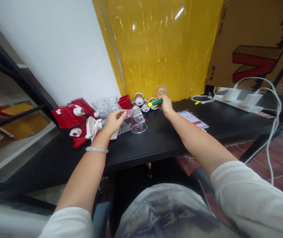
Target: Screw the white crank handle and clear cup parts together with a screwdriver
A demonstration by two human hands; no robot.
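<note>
My right hand (166,106) is closed around the green and yellow handle of a screwdriver (155,102), whose thin shaft points left. Thumb and fingers of my left hand (115,121) pinch a small clear plastic part (129,114) near the screwdriver's tip; whether the tip touches it I cannot tell. Beside that part stands a clear plastic piece (138,116), with a clear round ring (139,128) below it on the black table (146,145). A clear rounded plastic piece (161,90) shows just behind my right hand.
Red plastic housings (69,115) with white knobs are piled at the left, near several clear cups (106,105) and a red container (124,101). Several small cylindrical motors (139,99) lie behind. Rightward are a phone (192,119), a power strip (240,103) with cables, and a cardboard box (250,39).
</note>
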